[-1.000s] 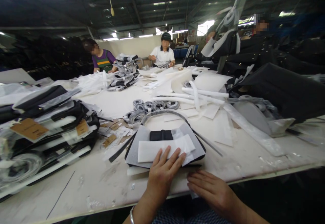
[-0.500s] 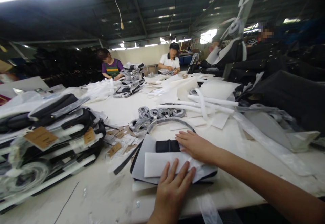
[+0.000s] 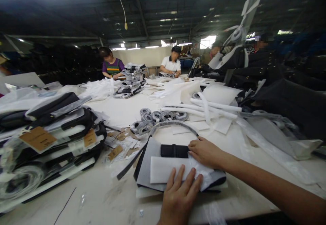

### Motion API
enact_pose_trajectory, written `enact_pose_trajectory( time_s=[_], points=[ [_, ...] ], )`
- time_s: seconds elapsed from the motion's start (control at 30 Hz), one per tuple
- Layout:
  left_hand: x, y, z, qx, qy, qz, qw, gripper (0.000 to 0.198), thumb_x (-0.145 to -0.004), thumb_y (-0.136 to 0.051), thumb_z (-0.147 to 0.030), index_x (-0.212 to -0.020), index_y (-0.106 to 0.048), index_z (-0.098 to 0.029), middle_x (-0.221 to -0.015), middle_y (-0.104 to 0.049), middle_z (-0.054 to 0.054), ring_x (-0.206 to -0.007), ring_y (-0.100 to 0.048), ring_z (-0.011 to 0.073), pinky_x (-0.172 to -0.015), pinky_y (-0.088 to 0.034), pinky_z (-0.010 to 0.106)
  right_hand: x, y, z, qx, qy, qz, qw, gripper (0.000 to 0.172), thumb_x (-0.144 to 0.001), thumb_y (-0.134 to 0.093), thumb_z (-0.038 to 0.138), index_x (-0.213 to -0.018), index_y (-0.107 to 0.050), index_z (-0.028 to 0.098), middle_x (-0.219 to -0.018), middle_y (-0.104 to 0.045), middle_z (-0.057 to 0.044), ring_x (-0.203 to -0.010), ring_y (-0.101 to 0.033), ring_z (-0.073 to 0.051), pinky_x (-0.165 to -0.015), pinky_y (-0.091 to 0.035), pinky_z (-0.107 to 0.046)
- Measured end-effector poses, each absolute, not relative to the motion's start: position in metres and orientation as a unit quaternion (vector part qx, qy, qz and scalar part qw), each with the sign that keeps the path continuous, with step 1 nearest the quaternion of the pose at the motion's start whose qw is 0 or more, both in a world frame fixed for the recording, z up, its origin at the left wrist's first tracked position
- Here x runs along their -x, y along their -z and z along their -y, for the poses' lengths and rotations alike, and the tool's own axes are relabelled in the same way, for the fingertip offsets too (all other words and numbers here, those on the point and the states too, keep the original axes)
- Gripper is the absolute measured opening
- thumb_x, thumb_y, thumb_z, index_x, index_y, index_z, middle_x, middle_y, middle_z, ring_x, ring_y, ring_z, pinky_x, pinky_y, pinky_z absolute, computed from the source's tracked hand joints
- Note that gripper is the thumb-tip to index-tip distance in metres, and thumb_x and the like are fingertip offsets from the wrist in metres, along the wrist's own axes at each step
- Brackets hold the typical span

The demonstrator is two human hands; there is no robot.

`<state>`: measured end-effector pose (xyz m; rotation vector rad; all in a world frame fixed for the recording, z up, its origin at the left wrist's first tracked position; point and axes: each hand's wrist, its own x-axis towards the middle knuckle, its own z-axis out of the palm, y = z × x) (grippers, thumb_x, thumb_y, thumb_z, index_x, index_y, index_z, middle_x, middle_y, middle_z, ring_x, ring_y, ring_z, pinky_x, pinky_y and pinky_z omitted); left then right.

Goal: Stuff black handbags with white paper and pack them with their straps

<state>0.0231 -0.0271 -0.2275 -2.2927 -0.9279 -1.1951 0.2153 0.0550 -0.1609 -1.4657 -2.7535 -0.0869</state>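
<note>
A black handbag [image 3: 139,169] lies on the table in front of me, mostly covered by a grey-white sheet [image 3: 150,150]. Its arched handle [image 3: 175,124], wrapped in clear film, points away from me. A black strap tab [image 3: 171,151] crosses the bag's middle. Below the tab rests a white foam piece [image 3: 160,170], and my left hand [image 3: 182,187] lies on it with fingers spread. My right hand [image 3: 205,152] is at the tab's right end, fingers curled together beside a crumpled thin white sheet [image 3: 205,175]; what they grip is hidden.
Stacked black bags with brown tags [image 3: 38,138] stand at left. Rolled straps [image 3: 166,116] and white foam tubes [image 3: 193,111] lie beyond the handbag. Paper tags [image 3: 115,152] are scattered on its left. Two people [image 3: 112,67] work across the table; black material [image 3: 287,106] is heaped at right.
My right hand has gone from lying flat with fingers extended to curled fingers at the tab's right end. The left hand stays spread on the foam. The view has shifted slightly.
</note>
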Motion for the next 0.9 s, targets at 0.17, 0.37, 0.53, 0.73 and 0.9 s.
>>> enact_pose_trajectory(
  time_s=[0.17,0.37,0.53,0.73,0.9],
  points=[
    [-0.023,0.230,0.027,0.821,0.420,0.335,0.194,0.029,-0.102,-0.048,-0.035,-0.125,-0.065,-0.037,-0.134,-0.063,-0.013,-0.122,-0.061,0.0172,-0.117,-0.036,0.035,-0.244,0.158,-0.043,0.433,-0.017,0.889,0.147,0.027,-0.100,-0.049,0.027,-0.116,-0.071,0.025,-0.123,-0.071,-0.007,-0.119,-0.063,-0.022,-0.111,-0.037,-0.053],
    [-0.019,0.229,0.029,0.843,0.379,0.340,0.174,0.032,-0.101,-0.049,-0.032,-0.131,-0.061,-0.035,-0.135,-0.062,-0.012,-0.124,-0.060,0.0199,-0.114,-0.041,0.039,-0.282,0.175,0.065,0.406,0.059,0.848,0.335,0.032,-0.098,-0.054,0.025,-0.129,-0.063,0.021,-0.124,-0.070,-0.010,-0.120,-0.063,-0.022,-0.102,-0.054,-0.036],
    [-0.014,0.221,0.033,0.874,0.315,0.338,0.154,0.039,-0.106,-0.034,-0.029,-0.139,-0.053,-0.033,-0.143,-0.055,-0.010,-0.129,-0.055,0.0204,-0.113,-0.042,0.039,-0.277,0.212,0.116,0.310,0.092,0.927,0.190,0.051,-0.091,-0.068,0.038,-0.137,-0.058,0.018,-0.133,-0.065,-0.008,-0.130,-0.055,-0.026,-0.115,-0.041,-0.047],
    [-0.013,0.221,0.034,0.880,0.300,0.331,0.161,0.040,-0.106,-0.031,-0.028,-0.141,-0.052,-0.031,-0.146,-0.052,-0.010,-0.132,-0.053,0.0212,-0.118,-0.034,0.040,-0.247,0.236,0.104,0.316,0.064,0.908,0.268,0.035,-0.097,-0.048,0.010,-0.127,-0.065,0.016,-0.121,-0.071,-0.010,-0.121,-0.062,-0.020,-0.111,-0.044,-0.043],
    [-0.014,0.222,0.034,0.876,0.310,0.327,0.174,0.038,-0.104,-0.041,-0.027,-0.139,-0.054,-0.031,-0.145,-0.052,-0.010,-0.131,-0.053,0.0210,-0.121,-0.029,0.040,-0.238,0.238,0.111,0.302,0.073,0.896,0.317,0.023,-0.098,-0.052,0.017,-0.110,-0.072,0.012,-0.109,-0.076,-0.011,-0.110,-0.069,-0.020,-0.112,-0.042,-0.041]
  ],
)
